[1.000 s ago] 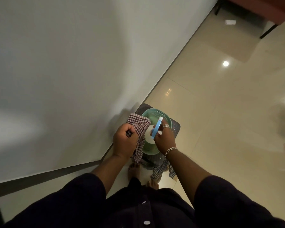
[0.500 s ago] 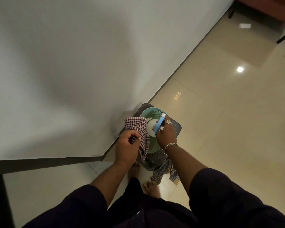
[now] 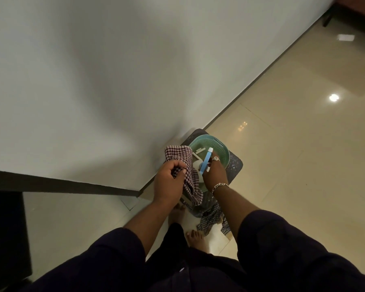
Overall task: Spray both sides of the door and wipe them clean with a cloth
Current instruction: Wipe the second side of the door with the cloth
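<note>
Glossy beige floor tiles run along a big flat pale panel with a dark bottom edge; I read that panel as the door, close in front of me, surface smooth and matte. No wet marks I can make out, so I'd judge spraying not yet done on this face.

My left hand is fisted tight around a checked cloth, maroon-white waffle weave, soft, bunched, tail hanging down; gripped that way likely to keep a wiping pad ready. My right hand is closed on a spray bottle, white body with long blue trigger head, nozzle tilted up and away; held low over a green basket, so probably just being lifted out or put back, can't tell which.

Basket is round perforated plastic with a handle slot, small white bits inside, sitting on a dark speckled stool or mat, hard to say which. Second striped rag lies crumpled on the floor by my bare feet.
</note>
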